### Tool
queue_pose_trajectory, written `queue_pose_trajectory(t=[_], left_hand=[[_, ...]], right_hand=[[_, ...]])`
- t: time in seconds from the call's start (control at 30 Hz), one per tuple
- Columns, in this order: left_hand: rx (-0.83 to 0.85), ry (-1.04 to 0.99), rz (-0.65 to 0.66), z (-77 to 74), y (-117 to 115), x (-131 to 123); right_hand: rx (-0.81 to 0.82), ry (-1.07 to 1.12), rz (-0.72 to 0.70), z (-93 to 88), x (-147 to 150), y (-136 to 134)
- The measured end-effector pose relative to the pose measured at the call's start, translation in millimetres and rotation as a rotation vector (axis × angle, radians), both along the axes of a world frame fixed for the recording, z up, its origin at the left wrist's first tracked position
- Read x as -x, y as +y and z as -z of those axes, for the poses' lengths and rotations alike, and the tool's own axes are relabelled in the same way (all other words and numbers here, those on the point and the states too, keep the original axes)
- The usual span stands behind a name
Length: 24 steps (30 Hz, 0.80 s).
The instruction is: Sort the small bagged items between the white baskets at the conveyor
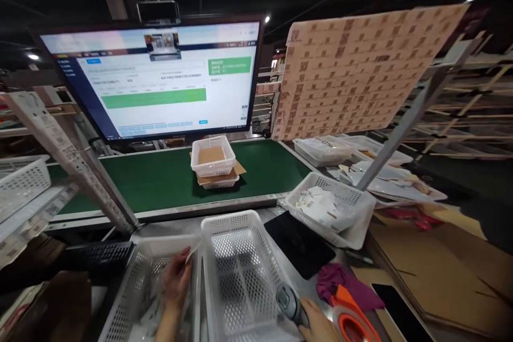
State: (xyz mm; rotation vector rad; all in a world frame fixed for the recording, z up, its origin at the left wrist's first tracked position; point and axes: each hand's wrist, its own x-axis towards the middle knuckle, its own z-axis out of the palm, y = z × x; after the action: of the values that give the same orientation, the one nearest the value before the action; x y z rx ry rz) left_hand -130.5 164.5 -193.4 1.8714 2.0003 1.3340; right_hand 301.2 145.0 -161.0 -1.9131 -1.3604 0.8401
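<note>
My left hand (176,280) is inside the left white basket (134,278), near its far right wall. Between thumb and fingers it pinches a thin whitish piece (194,252), seen nearly edge-on, so I cannot tell its kind. Below the hand lie clear and white plastic packets (149,312). Close by on the right stands a second white basket (236,278) with a perforated bottom and nothing visible in it. At that basket's near right side my right hand (318,323) grips a grey barcode scanner (290,302), its head over the rim.
A monitor (160,80) stands behind a green conveyor belt (148,176) carrying stacked small baskets (212,155). To the right are a basket of packets (332,208), a black mat (298,243), a purple cloth (348,283), an orange tape dispenser (352,318), a phone (398,310) and cardboard (452,267).
</note>
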Motion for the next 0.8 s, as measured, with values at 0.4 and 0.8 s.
queue_pose_trajectory(t=[0.4, 0.8], left_hand=[[0.037, 0.215, 0.504, 27.2, -17, -69], [0.628, 0.188, -0.101, 8.2, -45, -25]], right_hand=[[0.226, 0.269, -0.416, -64.2, 52, 0], [0.263, -0.005, -0.388, -28.5, 2, -3]])
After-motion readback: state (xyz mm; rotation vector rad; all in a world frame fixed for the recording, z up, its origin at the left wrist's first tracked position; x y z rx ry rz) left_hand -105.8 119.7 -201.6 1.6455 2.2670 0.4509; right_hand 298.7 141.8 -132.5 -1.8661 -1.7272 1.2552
